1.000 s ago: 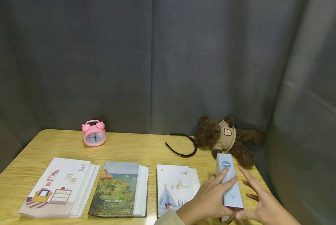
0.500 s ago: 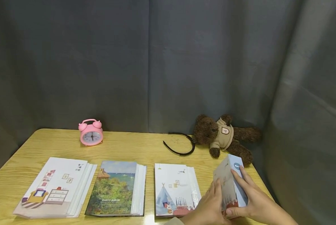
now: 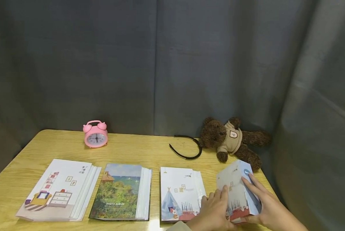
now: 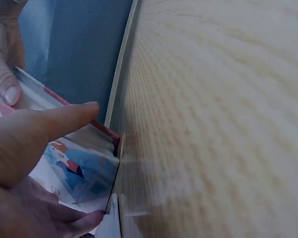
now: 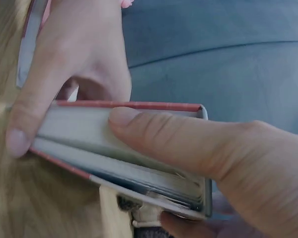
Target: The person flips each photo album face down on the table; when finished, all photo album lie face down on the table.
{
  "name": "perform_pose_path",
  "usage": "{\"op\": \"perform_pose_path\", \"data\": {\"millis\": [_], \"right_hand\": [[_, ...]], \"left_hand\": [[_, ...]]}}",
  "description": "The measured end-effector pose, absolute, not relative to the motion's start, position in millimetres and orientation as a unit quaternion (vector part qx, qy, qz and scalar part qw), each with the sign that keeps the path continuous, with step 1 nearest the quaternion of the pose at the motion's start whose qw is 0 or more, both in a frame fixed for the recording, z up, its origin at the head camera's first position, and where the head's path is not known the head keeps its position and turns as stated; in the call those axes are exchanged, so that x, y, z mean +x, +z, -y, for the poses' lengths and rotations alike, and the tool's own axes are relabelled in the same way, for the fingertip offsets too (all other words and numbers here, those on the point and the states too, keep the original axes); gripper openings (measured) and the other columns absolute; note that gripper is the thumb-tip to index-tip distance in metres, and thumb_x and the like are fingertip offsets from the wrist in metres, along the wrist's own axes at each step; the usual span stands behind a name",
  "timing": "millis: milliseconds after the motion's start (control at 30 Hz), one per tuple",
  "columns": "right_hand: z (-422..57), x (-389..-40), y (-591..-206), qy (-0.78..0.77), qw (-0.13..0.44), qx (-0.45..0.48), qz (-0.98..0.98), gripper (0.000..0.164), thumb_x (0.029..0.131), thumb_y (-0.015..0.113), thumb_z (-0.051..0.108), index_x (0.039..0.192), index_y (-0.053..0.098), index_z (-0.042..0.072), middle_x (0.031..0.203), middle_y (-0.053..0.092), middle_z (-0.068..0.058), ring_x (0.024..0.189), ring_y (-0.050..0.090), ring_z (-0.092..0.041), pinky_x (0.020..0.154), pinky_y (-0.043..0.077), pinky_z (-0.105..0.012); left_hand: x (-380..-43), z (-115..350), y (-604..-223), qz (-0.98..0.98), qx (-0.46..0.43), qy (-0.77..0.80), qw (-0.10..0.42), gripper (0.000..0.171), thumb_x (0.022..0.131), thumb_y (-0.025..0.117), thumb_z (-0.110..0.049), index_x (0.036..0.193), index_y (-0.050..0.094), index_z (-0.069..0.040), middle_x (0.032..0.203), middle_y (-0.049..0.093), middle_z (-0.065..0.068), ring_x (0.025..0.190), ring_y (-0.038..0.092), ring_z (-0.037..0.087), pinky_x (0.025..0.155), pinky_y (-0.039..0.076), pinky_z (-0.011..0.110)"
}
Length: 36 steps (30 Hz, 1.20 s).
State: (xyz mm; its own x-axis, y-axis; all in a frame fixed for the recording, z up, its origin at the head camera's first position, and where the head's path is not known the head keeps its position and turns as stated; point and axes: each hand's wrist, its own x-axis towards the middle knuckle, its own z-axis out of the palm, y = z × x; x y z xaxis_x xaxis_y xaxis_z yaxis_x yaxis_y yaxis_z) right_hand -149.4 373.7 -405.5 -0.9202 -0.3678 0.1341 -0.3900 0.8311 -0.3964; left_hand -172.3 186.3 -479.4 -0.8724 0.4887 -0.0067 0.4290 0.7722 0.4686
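Observation:
A white photo album (image 3: 233, 186) with a tent picture and a light blue spine stands tilted at the table's right, its front cover facing left. My left hand (image 3: 214, 210) holds its left, open-edge side, thumb along the bottom edge. From the right, my right hand (image 3: 272, 205) grips the spine, fingers on the blue face. In the right wrist view the right thumb (image 5: 164, 134) presses the bottom of the page block (image 5: 74, 121). Close to the left hand lies another tent-cover photo album (image 3: 178, 186), flat on the table.
Further left lie a landscape-cover album (image 3: 119, 189) and a white armchair-cover album (image 3: 58, 186). Behind them are a pink alarm clock (image 3: 96, 136) and a black headband (image 3: 197, 152). A brown teddy bear (image 3: 218, 134) lies just beyond the held album. Grey curtains (image 3: 161, 64) enclose the table (image 3: 132, 147).
The album has turned from spine facing up to its front cover showing. My left hand has moved off the spine to the opposite side. The right hand, apart before, now grips the spine.

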Motion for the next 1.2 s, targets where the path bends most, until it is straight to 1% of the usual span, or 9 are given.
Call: {"op": "perform_pose_path", "data": {"millis": [133, 200, 367, 433, 533, 600, 800, 1067, 1200], "right_hand": [[-382, -148, -414, 0.222, 0.016, 0.192, 0.956, 0.111, 0.062, 0.092, 0.044, 0.146, 0.042, -0.007, 0.147, 0.03, -0.042, 0.126, 0.035, -0.064, 0.086, 0.045, -0.066], [-387, -147, -421, 0.219, 0.008, 0.186, 0.958, 0.11, 0.062, 0.093, 0.041, 0.143, 0.042, -0.012, 0.143, 0.032, -0.045, 0.124, 0.038, -0.065, 0.085, 0.044, -0.068], [-400, -145, -444, 0.237, -0.002, 0.166, 0.957, 0.104, 0.064, 0.095, 0.029, 0.141, 0.042, -0.016, 0.141, 0.034, -0.046, 0.122, 0.04, -0.063, 0.082, 0.054, -0.044], [-405, -145, -452, 0.24, 0.001, 0.167, 0.956, 0.104, 0.063, 0.095, 0.025, 0.141, 0.04, -0.017, 0.141, 0.033, -0.047, 0.121, 0.041, -0.063, 0.079, 0.053, -0.042], [-410, -145, -458, 0.211, 0.0, 0.164, 0.964, 0.107, 0.062, 0.095, 0.031, 0.141, 0.041, -0.017, 0.14, 0.035, -0.047, 0.12, 0.045, -0.061, 0.078, 0.053, -0.048], [-413, -145, -461, 0.225, -0.027, 0.153, 0.962, 0.106, 0.065, 0.094, 0.029, 0.142, 0.037, -0.018, 0.14, 0.034, -0.048, 0.12, 0.044, -0.063, 0.079, 0.052, -0.051], [-419, -145, -470, 0.261, -0.099, 0.115, 0.953, 0.108, 0.073, 0.09, 0.028, 0.142, 0.026, -0.025, 0.14, 0.032, -0.049, 0.12, 0.048, -0.058, 0.081, 0.055, -0.042], [-421, -148, -475, 0.251, -0.104, 0.097, 0.957, 0.108, 0.074, 0.089, 0.029, 0.142, 0.025, -0.025, 0.141, 0.029, -0.048, 0.124, 0.043, -0.058, 0.086, 0.053, -0.045], [-423, -149, -467, 0.284, -0.135, 0.088, 0.945, 0.101, 0.082, 0.083, 0.027, 0.144, 0.022, -0.024, 0.141, 0.022, -0.052, 0.125, 0.032, -0.068, 0.088, 0.049, -0.059]], "left_hand": [[-173, -186, -479, -0.946, 0.243, 0.203, 0.073, 0.119, 0.06, 0.086, -0.065, 0.156, 0.031, -0.021, 0.147, 0.046, 0.007, 0.129, 0.046, 0.024, 0.097, 0.041, 0.05], [-175, -185, -479, -0.948, 0.248, 0.185, 0.075, 0.115, 0.061, 0.085, -0.066, 0.154, 0.034, -0.023, 0.147, 0.046, 0.008, 0.128, 0.045, 0.024, 0.095, 0.041, 0.049], [-177, -185, -480, -0.952, 0.269, 0.13, 0.071, 0.105, 0.065, 0.078, -0.073, 0.151, 0.041, -0.025, 0.146, 0.046, 0.009, 0.125, 0.043, 0.022, 0.092, 0.042, 0.046], [-177, -186, -480, -0.953, 0.273, 0.112, 0.065, 0.102, 0.067, 0.076, -0.073, 0.15, 0.043, -0.025, 0.146, 0.047, 0.009, 0.128, 0.043, 0.024, 0.093, 0.043, 0.045], [-176, -189, -480, -0.953, 0.277, 0.102, 0.065, 0.097, 0.069, 0.076, -0.071, 0.149, 0.045, -0.025, 0.146, 0.047, 0.01, 0.131, 0.042, 0.025, 0.096, 0.044, 0.045], [-176, -190, -480, -0.953, 0.279, 0.098, 0.063, 0.093, 0.07, 0.076, -0.07, 0.147, 0.048, -0.026, 0.146, 0.047, 0.01, 0.132, 0.041, 0.025, 0.096, 0.044, 0.045], [-171, -197, -479, -0.953, 0.297, 0.055, 0.027, 0.08, 0.069, 0.08, -0.065, 0.135, 0.059, -0.025, 0.142, 0.051, 0.01, 0.13, 0.04, 0.023, 0.089, 0.044, 0.037], [-170, -200, -480, -0.953, 0.3, 0.031, 0.015, 0.086, 0.067, 0.08, -0.067, 0.138, 0.057, -0.025, 0.143, 0.051, 0.01, 0.13, 0.039, 0.022, 0.083, 0.043, 0.032], [-178, -186, -475, -0.944, 0.315, 0.08, 0.062, 0.097, 0.061, 0.083, -0.068, 0.143, 0.052, -0.027, 0.147, 0.045, 0.006, 0.125, 0.04, 0.019, 0.087, 0.044, 0.034]]}}
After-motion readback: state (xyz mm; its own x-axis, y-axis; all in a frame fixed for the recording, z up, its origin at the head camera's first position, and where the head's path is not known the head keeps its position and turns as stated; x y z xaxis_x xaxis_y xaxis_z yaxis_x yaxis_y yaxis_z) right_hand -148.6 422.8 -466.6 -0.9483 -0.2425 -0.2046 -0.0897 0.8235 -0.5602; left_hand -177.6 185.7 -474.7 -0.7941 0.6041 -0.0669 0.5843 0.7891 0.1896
